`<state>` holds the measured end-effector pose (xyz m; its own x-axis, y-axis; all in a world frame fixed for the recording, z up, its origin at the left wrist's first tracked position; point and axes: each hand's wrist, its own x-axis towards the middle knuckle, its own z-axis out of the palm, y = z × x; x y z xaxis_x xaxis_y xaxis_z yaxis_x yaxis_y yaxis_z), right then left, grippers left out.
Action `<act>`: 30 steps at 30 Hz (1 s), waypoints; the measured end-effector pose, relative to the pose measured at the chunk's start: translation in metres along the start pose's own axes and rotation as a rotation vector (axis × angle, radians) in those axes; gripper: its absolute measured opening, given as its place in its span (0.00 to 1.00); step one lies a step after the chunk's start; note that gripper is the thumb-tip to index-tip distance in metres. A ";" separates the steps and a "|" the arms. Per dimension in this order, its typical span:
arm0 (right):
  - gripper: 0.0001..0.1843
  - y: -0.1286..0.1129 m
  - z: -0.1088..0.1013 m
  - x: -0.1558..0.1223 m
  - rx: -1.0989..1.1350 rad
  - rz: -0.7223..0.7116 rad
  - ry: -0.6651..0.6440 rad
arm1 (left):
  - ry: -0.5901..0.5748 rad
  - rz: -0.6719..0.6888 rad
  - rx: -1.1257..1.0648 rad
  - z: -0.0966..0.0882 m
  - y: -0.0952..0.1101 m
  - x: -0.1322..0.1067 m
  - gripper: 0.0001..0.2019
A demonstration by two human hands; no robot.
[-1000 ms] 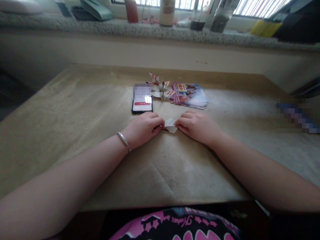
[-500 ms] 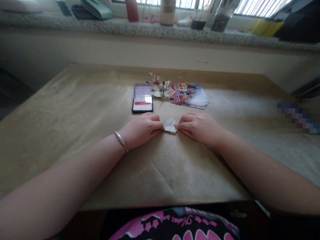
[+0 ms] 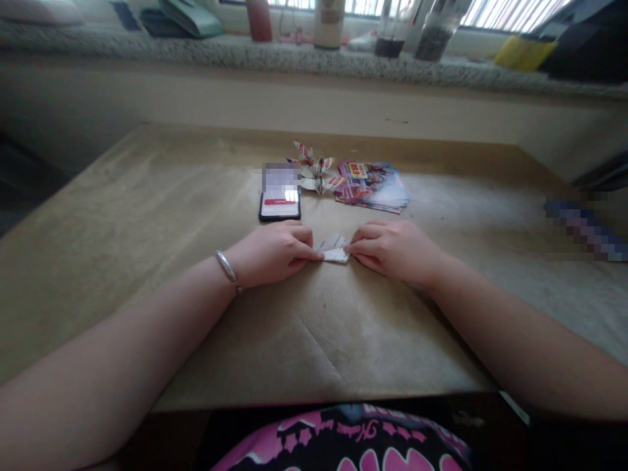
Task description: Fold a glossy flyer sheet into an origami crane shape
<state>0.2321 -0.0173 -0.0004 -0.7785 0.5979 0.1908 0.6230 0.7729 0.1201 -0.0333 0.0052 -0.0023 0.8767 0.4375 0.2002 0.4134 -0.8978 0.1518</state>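
Note:
A small folded white paper piece lies on the brown paper-covered table. My left hand, with a silver bracelet at the wrist, pinches the paper's left edge with curled fingers. My right hand pinches its right edge, fingers pressed together. Both hands rest on the table, close to each other.
Behind my hands lie a black phone with a lit screen, folded paper cranes and a stack of colourful printed sheets. A stone ledge at the back holds jars and bottles. A blurred object sits at the right.
My left hand has slid slightly to the left and the folded paper now lies flatter on the table. My right hand has barely moved.

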 end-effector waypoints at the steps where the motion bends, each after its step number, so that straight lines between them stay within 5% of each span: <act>1: 0.15 0.000 0.000 0.000 -0.006 0.000 -0.004 | 0.001 0.001 0.008 0.000 0.000 0.000 0.13; 10: 0.16 -0.008 -0.003 0.005 -0.087 0.125 -0.034 | 0.121 -0.151 0.193 0.010 -0.001 0.006 0.13; 22: 0.16 0.003 -0.011 -0.001 0.055 0.013 -0.039 | -0.021 -0.130 0.368 -0.003 0.004 -0.001 0.14; 30: 0.14 0.004 -0.002 -0.002 0.109 0.093 0.011 | 0.042 -0.125 0.317 0.005 0.005 -0.001 0.16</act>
<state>0.2363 -0.0158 0.0018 -0.7164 0.6664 0.2066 0.6803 0.7329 -0.0054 -0.0306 0.0002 -0.0062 0.8060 0.5411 0.2399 0.5790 -0.8050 -0.1296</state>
